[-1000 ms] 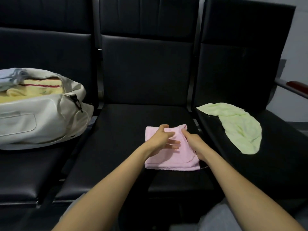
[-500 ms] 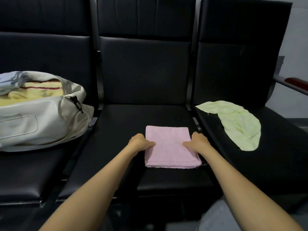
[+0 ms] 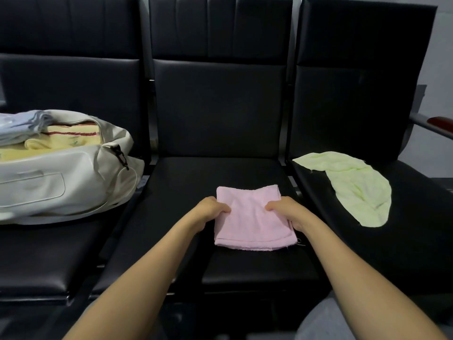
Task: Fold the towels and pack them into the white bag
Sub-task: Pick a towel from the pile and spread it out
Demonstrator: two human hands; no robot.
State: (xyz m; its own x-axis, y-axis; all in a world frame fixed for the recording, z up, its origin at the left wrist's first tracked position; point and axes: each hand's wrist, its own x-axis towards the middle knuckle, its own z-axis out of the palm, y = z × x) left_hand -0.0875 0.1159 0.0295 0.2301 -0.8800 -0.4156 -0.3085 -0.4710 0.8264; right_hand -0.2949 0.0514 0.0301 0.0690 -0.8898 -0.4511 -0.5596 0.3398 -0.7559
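On the left seat of the black bench [image 3: 215, 173], a white bag [image 3: 61, 182] is seen lying open, with a pale blue towel [image 3: 22, 123] and folded yellow towels [image 3: 73, 141] packed inside. On the middle seat, the left hand [image 3: 210, 209] is curled over the left edge of a folded pink towel [image 3: 250, 217], whose right edge is gripped likewise by the right hand [image 3: 289, 209]. On the right seat, a green towel [image 3: 355, 187] is spread unfolded.
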